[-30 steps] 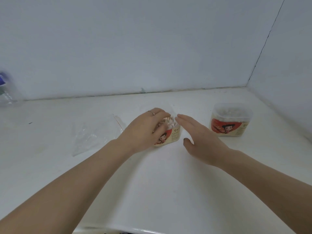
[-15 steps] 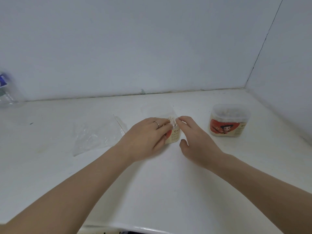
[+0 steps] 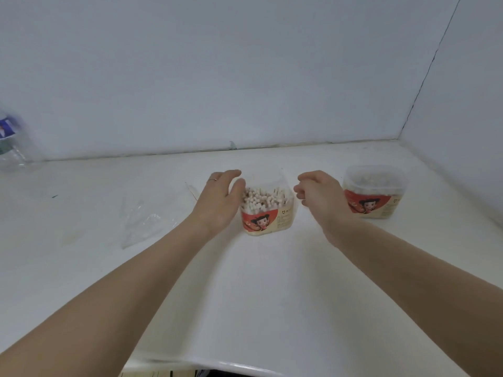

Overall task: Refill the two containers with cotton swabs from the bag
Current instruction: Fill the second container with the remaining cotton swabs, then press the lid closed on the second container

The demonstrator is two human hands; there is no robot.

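We see soft, even, cool light, faint shadows under the forearms, wide-angle bending and a blurred bottle point(image 3: 12, 142) at left

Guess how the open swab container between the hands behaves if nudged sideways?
The open container is probably light: thin clear plastic holding only cotton swabs. It would likely slide on the smooth white counter rather than tip. With no lid on, swabs may spill.

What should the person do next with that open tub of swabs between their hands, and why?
Probably fit a lid on the near container. It looks full, its cotton swabs standing to the rim with no lid, while the far container seems lidded. The left hand and right hand flank it and hold nothing. The bag lies flat; no spare lid shows.
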